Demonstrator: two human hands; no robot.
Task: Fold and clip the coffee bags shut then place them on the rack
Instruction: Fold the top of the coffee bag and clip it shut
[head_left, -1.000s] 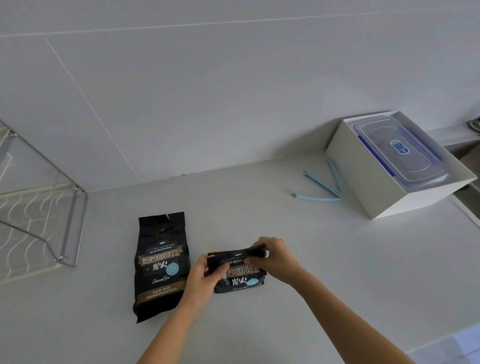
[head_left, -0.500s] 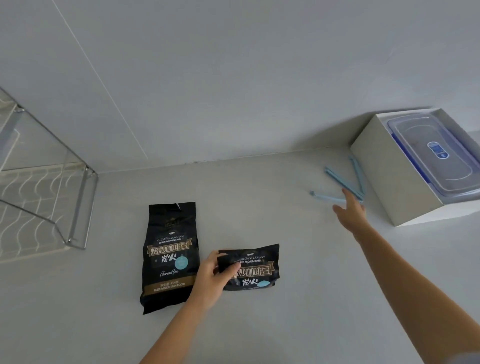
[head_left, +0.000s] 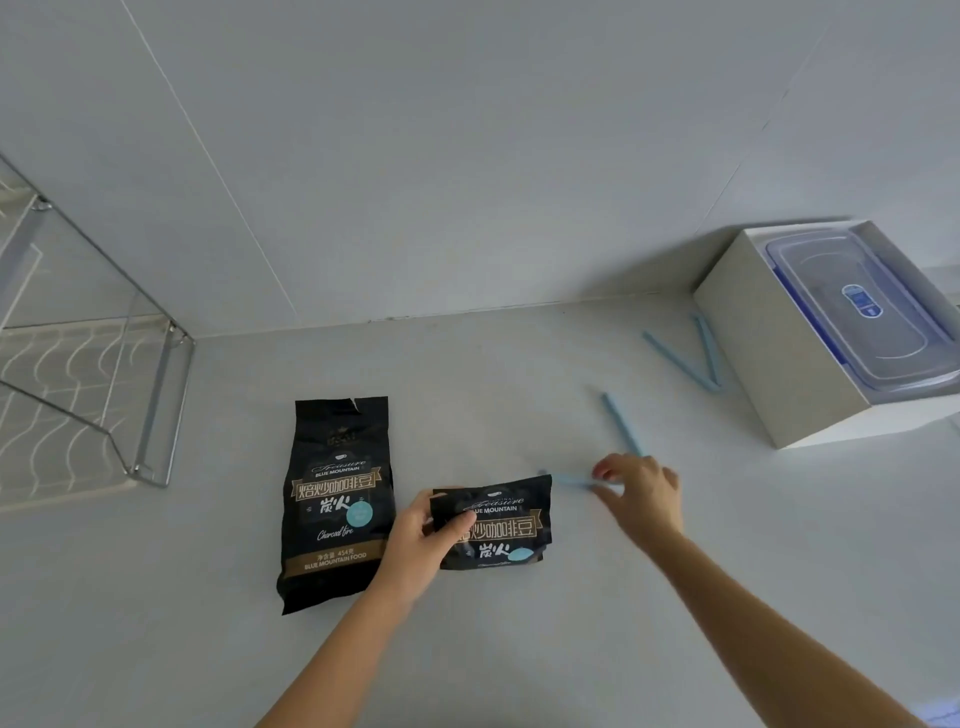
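A folded black coffee bag (head_left: 498, 530) lies on the counter, and my left hand (head_left: 423, 540) pinches its folded left edge. My right hand (head_left: 641, 493) holds an open light blue bag clip (head_left: 621, 423) just right of the bag's top corner; one arm sticks up and away, the other, blurred, points toward the bag. An unfolded black coffee bag (head_left: 335, 499) with a torn top lies flat to the left. A second blue clip (head_left: 691, 356) lies open in a V near the white box. The wire rack (head_left: 104, 395) stands at the far left.
A white cardboard box (head_left: 769, 343) holding a clear plastic container with a blue-trimmed lid (head_left: 862, 306) sits at the right against the tiled wall. The pale counter runs between the rack and the box.
My right hand reached out to the clips by the box, picked one up and brought it back beside the folded bag. My left hand kept holding the fold.
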